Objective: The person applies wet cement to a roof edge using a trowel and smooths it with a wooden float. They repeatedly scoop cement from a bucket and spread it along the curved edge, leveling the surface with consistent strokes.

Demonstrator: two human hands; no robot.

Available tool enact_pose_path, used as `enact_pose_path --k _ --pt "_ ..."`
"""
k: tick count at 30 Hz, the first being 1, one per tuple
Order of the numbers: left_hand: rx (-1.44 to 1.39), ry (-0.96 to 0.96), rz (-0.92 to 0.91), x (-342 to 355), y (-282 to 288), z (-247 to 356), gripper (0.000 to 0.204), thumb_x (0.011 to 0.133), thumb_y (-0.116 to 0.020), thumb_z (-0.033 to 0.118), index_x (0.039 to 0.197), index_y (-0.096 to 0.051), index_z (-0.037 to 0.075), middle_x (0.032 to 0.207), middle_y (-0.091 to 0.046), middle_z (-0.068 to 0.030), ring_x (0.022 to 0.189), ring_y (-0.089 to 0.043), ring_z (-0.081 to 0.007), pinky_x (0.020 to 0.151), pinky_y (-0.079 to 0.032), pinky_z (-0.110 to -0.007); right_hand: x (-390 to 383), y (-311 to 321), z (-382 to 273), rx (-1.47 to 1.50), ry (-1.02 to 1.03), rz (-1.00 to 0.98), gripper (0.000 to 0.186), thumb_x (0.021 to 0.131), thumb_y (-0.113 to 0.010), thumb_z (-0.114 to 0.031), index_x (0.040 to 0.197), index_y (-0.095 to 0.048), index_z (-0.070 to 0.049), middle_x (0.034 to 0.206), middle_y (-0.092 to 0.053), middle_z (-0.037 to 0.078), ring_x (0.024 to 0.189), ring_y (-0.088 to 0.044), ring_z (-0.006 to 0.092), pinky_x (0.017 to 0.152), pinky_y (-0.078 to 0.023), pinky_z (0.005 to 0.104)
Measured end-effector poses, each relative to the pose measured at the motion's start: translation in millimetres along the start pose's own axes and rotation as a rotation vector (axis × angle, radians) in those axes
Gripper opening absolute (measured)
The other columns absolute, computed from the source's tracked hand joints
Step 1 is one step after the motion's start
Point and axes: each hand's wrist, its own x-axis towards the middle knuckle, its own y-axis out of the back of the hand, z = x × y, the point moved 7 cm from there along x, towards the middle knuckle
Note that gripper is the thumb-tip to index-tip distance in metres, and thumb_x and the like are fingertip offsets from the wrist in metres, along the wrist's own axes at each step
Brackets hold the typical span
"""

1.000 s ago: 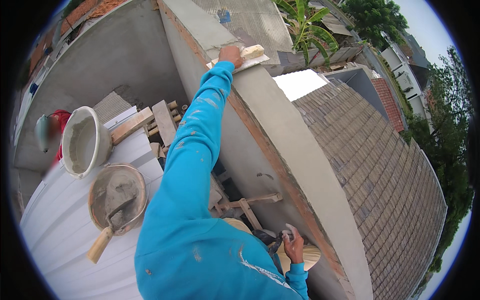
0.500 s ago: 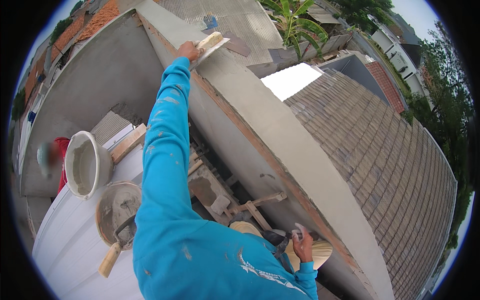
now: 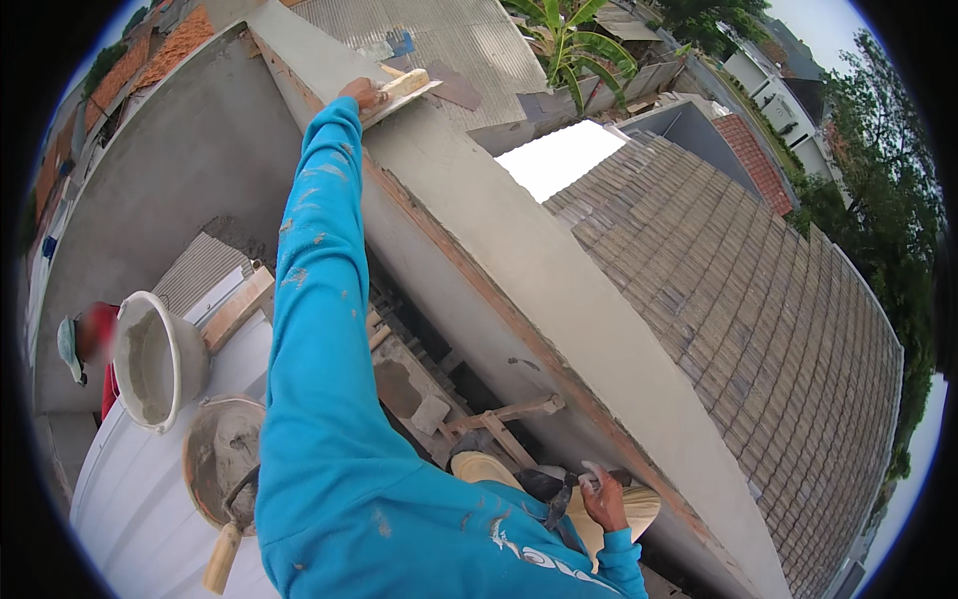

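My left arm reaches far out along the top of a long plastered wall (image 3: 559,280). At its end my left hand (image 3: 367,95) is closed around the wooden handle of a plastering trowel (image 3: 407,84), its flat blade against the wall's grey top. Near my thigh, low on the right, my right hand (image 3: 604,499) has its fingers curled, with grey smears on the fingertips; whether anything is in them is hidden. By my left side a bucket of mortar (image 3: 215,454) carries a second trowel with a wooden handle (image 3: 224,557) over its rim.
A pale bucket (image 3: 190,354) with grey residue stands on white metal roofing (image 3: 120,499). Behind it is a person in red (image 3: 100,329) wearing a cap. Wooden scaffold pieces (image 3: 509,411) sit in the gap below the wall. A tiled roof (image 3: 738,329) slopes away on the right.
The trowel's handle and blade lie at a flatter angle than before, with my left hand still on it. The whole view has shifted slightly. The other person's head has moved.
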Motion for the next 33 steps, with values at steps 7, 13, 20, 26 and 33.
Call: enact_pose_path --k 7,13,20,26,33 --pt "-0.015 -0.072 -0.022 -38.0 7.2 27.5 0.061 0.08 -0.072 0.051 0.128 -0.063 0.016 0.117 -0.068 -0.014 0.101 -0.066 -0.0311 0.089 -0.05 -0.039 21.6 -2.2 -1.6 0.067 -0.131 -0.09 0.036 0.086 -0.062 -0.01 0.122 -0.061 -0.006 0.089 -0.069 0.017 0.083 -0.068 0.0307 0.075 -0.053 0.0382" --pt "-0.031 -0.174 -0.017 -52.6 -10.4 37.5 0.065 0.079 -0.072 0.056 0.129 -0.063 0.014 0.117 -0.068 -0.0167 0.102 -0.066 -0.0318 0.09 -0.05 -0.04 28.4 -1.1 -7.4 -0.109 0.169 0.04 0.037 0.085 -0.06 -0.01 0.122 -0.06 -0.006 0.095 -0.067 0.017 0.082 -0.067 0.028 0.076 -0.053 0.0374" --pt "0.132 -0.168 0.108 -116.9 -26.4 110.4 0.056 0.081 -0.07 0.052 0.125 -0.066 0.017 0.106 -0.07 -0.016 0.094 -0.068 -0.0339 0.084 -0.053 -0.042 17.2 -13.1 20.0 0.052 0.024 -0.011 0.037 0.086 -0.059 -0.012 0.122 -0.06 -0.006 0.096 -0.066 0.017 0.086 -0.065 0.03 0.08 -0.051 0.0398" --pt "0.204 -0.07 0.136 -190.0 -52.1 175.2 0.049 0.081 -0.071 0.045 0.106 -0.071 0.002 0.095 -0.07 -0.021 0.089 -0.068 -0.0357 0.081 -0.053 -0.043 4.7 -18.9 30.1 0.122 -0.038 -0.013 0.036 0.086 -0.058 -0.012 0.122 -0.06 -0.007 0.095 -0.067 0.017 0.089 -0.065 0.033 0.085 -0.049 0.0424" --pt "0.15 -0.205 0.297 -267.4 -75.3 233.7 0.045 0.083 -0.07 0.036 0.106 -0.07 -0.002 0.092 -0.068 -0.0213 0.089 -0.065 -0.0355 0.081 -0.052 -0.044 -9.0 -24.5 34.8 0.156 -0.041 0.051 0.035 0.087 -0.059 -0.012 0.122 -0.061 -0.006 0.088 -0.069 0.015 0.082 -0.068 0.0269 0.079 -0.052 0.0379"
